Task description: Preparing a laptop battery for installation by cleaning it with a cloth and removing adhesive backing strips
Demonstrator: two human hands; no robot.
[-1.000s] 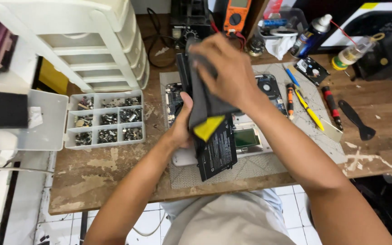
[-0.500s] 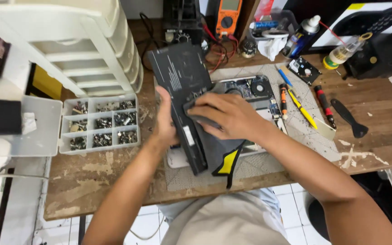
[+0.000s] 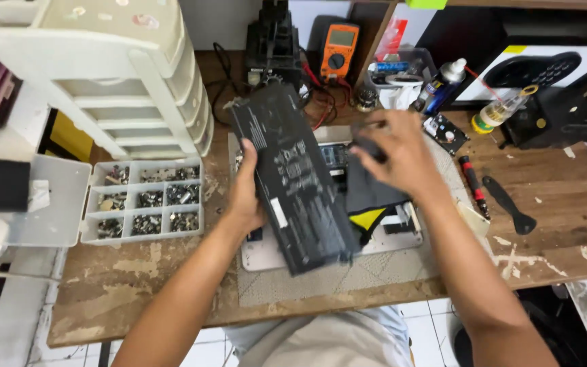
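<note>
My left hand (image 3: 246,197) grips the left edge of a long flat black battery pack (image 3: 292,180), tilted up over an opened laptop (image 3: 395,238) lying on a grey mat (image 3: 334,278). My right hand (image 3: 395,153) pinches a black sheet with a yellow corner (image 3: 369,197) that hangs from the battery's right side, just above the laptop's inside. The laptop is mostly hidden behind the battery and my hands.
A clear compartment box of screws (image 3: 144,200) and a white drawer unit (image 3: 110,75) stand at the left. An orange multimeter (image 3: 338,51), bottles (image 3: 501,109), a red screwdriver (image 3: 473,183) and a black pry tool (image 3: 507,204) lie at the back and right of the wooden table (image 3: 565,217).
The battery pack has been lifted and swung left, off the laptop, now standing more upright. My right hand moved from pressing on the black sheet to pinching its upper edge.
</note>
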